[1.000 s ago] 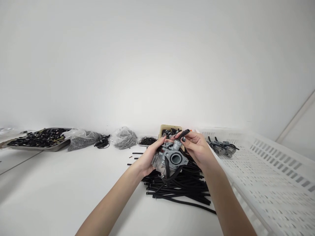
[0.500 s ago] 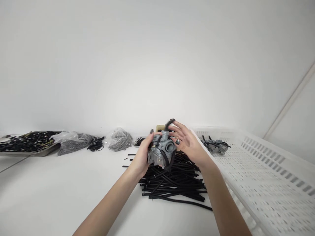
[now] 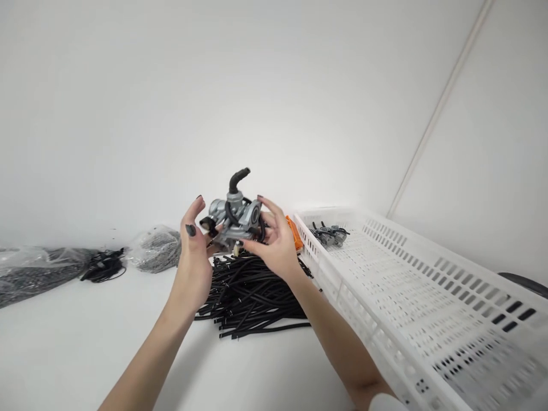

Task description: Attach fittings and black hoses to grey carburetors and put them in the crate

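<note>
Raised and turned since the earlier frame, the silver-grey carburetor (image 3: 245, 220) is above black tubes (image 3: 257, 294). The right hand (image 3: 280, 244) clamps its flanged side, probably to bear its weight; the left hand (image 3: 194, 268) is spread alongside, contact unclear. One black elbow hose (image 3: 237, 179) tops it. Farther, similar carburetors (image 3: 329, 236) lie in the white crate (image 3: 363, 299).

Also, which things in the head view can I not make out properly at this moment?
In the head view:
Left hand: its hold is unclear, partly hidden behind the metal part.
Orange thing: partly hidden behind the right hand.
Plastic bag: cut off by the left edge.
Dark curved object: cut off by the right edge, partly hidden by the crate.
</note>
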Demonstrator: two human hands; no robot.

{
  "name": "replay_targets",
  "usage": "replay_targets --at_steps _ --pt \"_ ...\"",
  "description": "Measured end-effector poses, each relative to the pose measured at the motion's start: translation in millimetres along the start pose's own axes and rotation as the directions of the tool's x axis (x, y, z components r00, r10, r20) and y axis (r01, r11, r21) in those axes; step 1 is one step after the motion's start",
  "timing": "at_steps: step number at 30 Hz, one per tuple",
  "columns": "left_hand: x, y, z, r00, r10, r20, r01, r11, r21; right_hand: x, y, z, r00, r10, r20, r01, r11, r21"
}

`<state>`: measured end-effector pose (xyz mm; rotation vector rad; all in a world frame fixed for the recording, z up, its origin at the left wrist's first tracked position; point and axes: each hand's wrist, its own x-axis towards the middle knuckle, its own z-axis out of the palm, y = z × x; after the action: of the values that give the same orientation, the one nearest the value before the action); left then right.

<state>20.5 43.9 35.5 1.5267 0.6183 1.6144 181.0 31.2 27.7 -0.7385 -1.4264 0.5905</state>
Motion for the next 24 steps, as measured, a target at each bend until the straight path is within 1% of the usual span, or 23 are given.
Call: replay_targets --at_steps 2,3,4,5,7,8,9,10,11,12,13,14,15,16,18,21,23,24 --pt "2 2 -1.6 1.0 -0.006 0.028 0.005 1.0 0.028 17 -11 -11 0.994 -0.069 -0.085 0.058 0.991 -0.123" --pt "2 3 -2.2 0.999 -0.015 0.033 0.014 0.999 0.03 30 -18 -20 0.986 -0.118 -0.121 0.092 0.975 -0.202" --pt "3 4 -2.6 0.999 -0.027 0.034 0.026 0.999 0.025 47 -23 -32 0.967 -0.191 -0.169 0.135 0.945 -0.298" --pt "3 5 -2.9 0.998 -0.043 0.044 0.042 0.999 0.02 66 -28 -46 0.937 -0.276 -0.216 0.171 0.898 -0.406" --pt "4 7 -2.7 0.995 -0.07 0.072 0.067 0.997 0.037 108 -35 -82 0.874 -0.409 -0.262 0.182 0.776 -0.604" --pt "3 7 -2.4 0.993 -0.078 0.083 0.074 0.996 0.053 129 -37 -104 0.857 -0.435 -0.277 0.15 0.724 -0.673" --pt "3 8 -2.0 0.992 -0.083 0.091 0.077 0.995 0.07 148 -37 -126 0.854 -0.424 -0.302 0.092 0.695 -0.713" --pt "2 8 -1.6 0.992 -0.084 0.095 0.075 0.993 0.086 163 -37 -150 0.854 -0.388 -0.346 0.017 0.686 -0.728" --pt "1 9 -1.1 0.992 -0.082 0.1 0.072 0.993 0.097 174 -35 -173 0.857 -0.324 -0.401 -0.077 0.688 -0.721" --pt "-1 10 -0.8 0.991 -0.078 0.104 0.067 0.992 0.107 181 -33 -195 0.854 -0.23 -0.466 -0.198 0.685 -0.701" --pt "-2 10 -0.6 0.991 -0.075 0.108 0.062 0.991 0.118 182 -30 -216 0.837 -0.119 -0.533 -0.337 0.656 -0.676" --pt "-3 11 -0.6 0.991 -0.073 0.112 0.058 0.99 0.132 178 -26 -236 0.811 -0.02 -0.585 -0.464 0.587 -0.663" --pt "-4 12 -0.8 0.991 -0.075 0.115 0.058 0.987 0.15 169 -21 -255 0.783 0.034 -0.621 -0.538 0.538 -0.648" --pt "-4 12 -1.2 0.99 -0.081 0.115 0.061 0.984 0.17 156 -16 -272 0.754 0.068 -0.653 -0.594 0.494 -0.635" --pt "-3 12 -2.3 0.989 -0.091 0.119 0.066 0.978 0.2 122 -2 -303 0.689 0.127 -0.714 -0.699 0.378 -0.607" --pt "1 9 -3.8 0.988 -0.081 0.131 0.052 0.976 0.21 66 23 -343 0.564 0.225 -0.794 -0.825 0.203 -0.528" --pt "4 6 -4.3 0.989 -0.068 0.132 0.038 0.975 0.217 34 40 -364 0.484 0.282 -0.829 -0.874 0.119 -0.47" --pt "6 4 -4.4 0.989 -0.065 0.131 0.034 0.974 0.223 21 48 -372 0.457 0.3 -0.837 -0.887 0.088 -0.452"
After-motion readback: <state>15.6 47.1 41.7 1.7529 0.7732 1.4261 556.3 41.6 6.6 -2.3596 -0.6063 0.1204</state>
